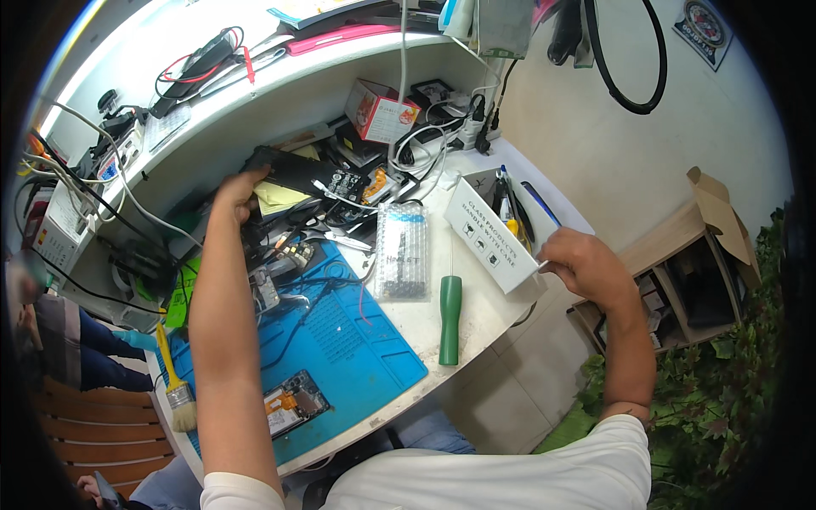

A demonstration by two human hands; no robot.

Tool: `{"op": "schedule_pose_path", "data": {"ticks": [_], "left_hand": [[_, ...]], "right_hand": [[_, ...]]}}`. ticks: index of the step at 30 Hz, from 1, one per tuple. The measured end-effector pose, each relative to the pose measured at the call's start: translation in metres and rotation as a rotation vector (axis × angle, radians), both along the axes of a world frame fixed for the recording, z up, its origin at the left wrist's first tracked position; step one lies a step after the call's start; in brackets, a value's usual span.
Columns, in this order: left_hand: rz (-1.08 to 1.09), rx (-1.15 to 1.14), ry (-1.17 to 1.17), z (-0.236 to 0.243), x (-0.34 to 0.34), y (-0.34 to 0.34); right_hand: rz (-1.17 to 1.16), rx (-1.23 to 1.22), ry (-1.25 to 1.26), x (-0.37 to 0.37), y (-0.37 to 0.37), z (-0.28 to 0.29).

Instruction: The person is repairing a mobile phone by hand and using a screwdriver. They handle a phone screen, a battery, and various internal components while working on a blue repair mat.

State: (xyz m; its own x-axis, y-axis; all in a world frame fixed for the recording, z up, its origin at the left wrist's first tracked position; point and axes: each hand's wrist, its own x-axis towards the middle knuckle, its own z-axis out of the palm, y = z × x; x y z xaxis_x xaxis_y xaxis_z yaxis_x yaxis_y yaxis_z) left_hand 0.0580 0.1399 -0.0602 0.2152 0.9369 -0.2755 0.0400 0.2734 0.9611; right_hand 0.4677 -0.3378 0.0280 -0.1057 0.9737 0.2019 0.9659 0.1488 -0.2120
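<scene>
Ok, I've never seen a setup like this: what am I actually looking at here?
There is no machine, just a person's two bare hands. The only picture comes from a wide fisheye camera on their head, looking down, so straight edges bend near the rim. On the white desk lie a blue mat, a brush, a green-handled screwdriver and a bubble-wrapped packet. The left hand is at a dark flat piece in the clutter; its grip is partly hidden. The right hand is at the corner of a white box; whether it grips it is unclear.
</scene>
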Motion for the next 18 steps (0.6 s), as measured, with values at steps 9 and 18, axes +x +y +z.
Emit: {"op": "schedule_pose_path", "data": {"ticks": [9,18], "left_hand": [[-0.041,-0.03,-0.017,-0.007,-0.005,0.006],[0.003,-0.004,-0.133,-0.008,0.002,0.001]], "right_hand": [[-0.052,0.003,0.03,0.001,-0.019,0.003],[-0.015,0.017,0.037,0.0,-0.021,-0.013]]}}
